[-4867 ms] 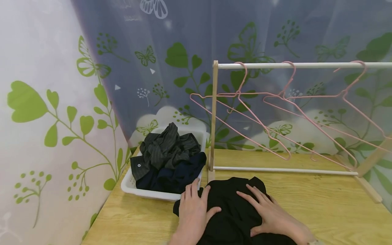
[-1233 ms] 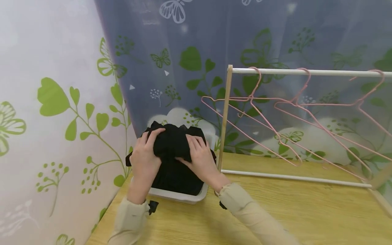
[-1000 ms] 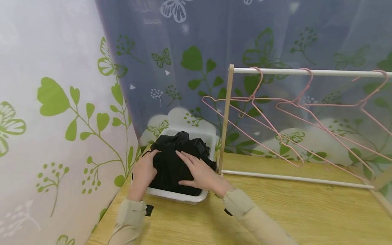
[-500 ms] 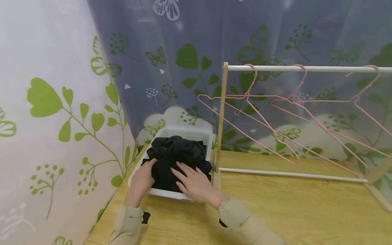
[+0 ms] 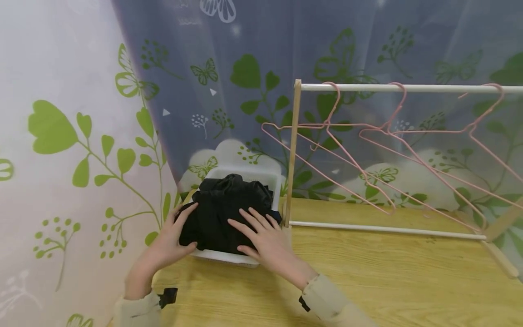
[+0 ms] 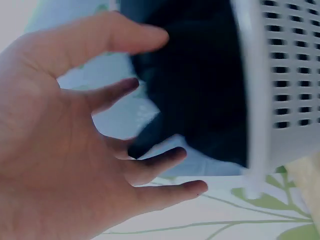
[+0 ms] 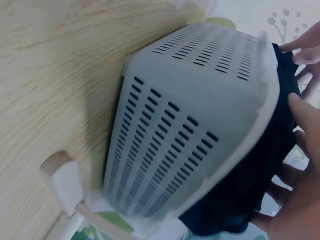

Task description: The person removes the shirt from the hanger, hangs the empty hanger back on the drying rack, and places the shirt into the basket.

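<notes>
A black garment [image 5: 220, 222] lies bunched on top in a white slotted basket [image 5: 229, 258], its near edge reaching the front rim. My left hand [image 5: 163, 243] is at the garment's left edge, fingers spread, thumb tip at its front corner. In the left wrist view those fingers [image 6: 165, 197] are spread beside dark cloth [image 6: 200, 85]. My right hand [image 5: 267, 240] rests on the garment's right side with fingers fanned out. The right wrist view shows dark cloth [image 7: 245, 185] along the basket's rim and both hands' fingers near it.
Just right of the basket stands a rack with a wooden post [image 5: 292, 154] and a white top rail [image 5: 359, 88]. Pink hangers [image 5: 347, 159] hang from it, one jutting past the post towards the basket. A printed curtain [image 5: 196, 41] closes off the left and back of the wooden table [image 5: 367, 272].
The black garment was on the table in front of the rack and is now in the basket, covering the striped and navy clothes. My left hand has just shifted left and spread its fingers.
</notes>
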{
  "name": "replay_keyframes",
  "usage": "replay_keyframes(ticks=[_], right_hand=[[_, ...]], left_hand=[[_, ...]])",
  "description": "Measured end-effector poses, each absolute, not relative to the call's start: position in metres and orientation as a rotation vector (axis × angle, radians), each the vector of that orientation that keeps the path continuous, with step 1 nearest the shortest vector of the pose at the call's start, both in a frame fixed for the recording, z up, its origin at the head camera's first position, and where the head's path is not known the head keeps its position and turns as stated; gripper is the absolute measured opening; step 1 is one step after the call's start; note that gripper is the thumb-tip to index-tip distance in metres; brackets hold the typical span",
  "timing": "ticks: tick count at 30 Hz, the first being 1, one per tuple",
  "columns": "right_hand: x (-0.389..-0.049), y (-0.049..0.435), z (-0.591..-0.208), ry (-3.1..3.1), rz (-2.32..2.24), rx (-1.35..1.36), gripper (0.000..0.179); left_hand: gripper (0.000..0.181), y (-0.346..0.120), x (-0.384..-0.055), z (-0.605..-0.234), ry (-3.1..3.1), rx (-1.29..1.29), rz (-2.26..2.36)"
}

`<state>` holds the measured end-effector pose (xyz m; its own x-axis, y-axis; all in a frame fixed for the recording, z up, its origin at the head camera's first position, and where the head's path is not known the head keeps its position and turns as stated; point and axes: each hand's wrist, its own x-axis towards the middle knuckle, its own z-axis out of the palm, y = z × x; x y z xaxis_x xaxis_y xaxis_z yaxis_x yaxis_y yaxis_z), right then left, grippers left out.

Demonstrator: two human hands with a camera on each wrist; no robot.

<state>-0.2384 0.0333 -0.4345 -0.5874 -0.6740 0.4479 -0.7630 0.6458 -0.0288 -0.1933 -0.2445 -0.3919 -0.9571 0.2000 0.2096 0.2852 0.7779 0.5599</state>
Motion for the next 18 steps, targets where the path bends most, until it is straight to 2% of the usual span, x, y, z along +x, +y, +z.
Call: replay_keyframes(ticks=[5,11,18], right_hand=[[-0.233,0.051,-0.430,-2.385,0.433,1.097,0.066],[-0.229,0.070,-0.425,-2.245,0.593,1.022,0.052],[-0.228,0.096,-0.415,-2.140,0.663,0.880,0.038]], left_hand=[[0.063,-0.242,-0.188,-0.378,-2.688,-0.378,-0.936],[0.033,-0.225,-0.194,-0.378,-2.379,-0.340,-0.829],[0.025,-0.191,-0.201,-0.375,-2.207,-0.362,-0.804]])
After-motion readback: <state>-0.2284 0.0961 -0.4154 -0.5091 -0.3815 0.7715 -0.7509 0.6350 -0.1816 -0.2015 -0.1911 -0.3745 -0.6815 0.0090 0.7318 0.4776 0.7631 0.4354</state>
